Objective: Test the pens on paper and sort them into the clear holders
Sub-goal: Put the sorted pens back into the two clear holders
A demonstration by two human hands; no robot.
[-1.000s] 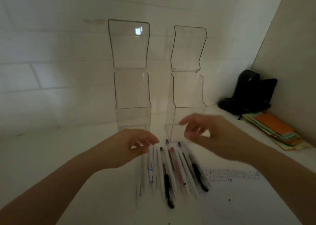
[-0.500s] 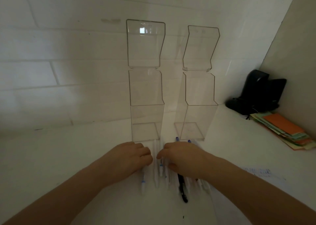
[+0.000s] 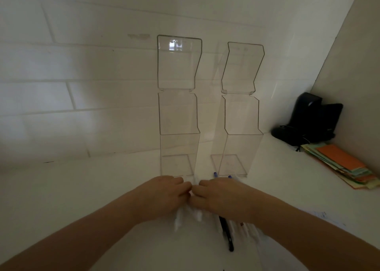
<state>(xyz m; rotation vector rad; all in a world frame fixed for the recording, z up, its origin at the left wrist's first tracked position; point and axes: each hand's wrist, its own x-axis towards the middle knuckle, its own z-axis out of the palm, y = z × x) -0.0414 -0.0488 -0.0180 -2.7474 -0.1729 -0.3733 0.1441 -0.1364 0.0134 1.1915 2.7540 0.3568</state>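
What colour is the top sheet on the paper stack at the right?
Orange, on the paper stack by the right wall; clearest in the head view.

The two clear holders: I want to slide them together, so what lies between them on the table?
In the head view, nothing: bare white table separates the left holder from the right holder.

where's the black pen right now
In the head view the black pen lies on the white table, low and right of centre, its upper end hidden under the right hand.
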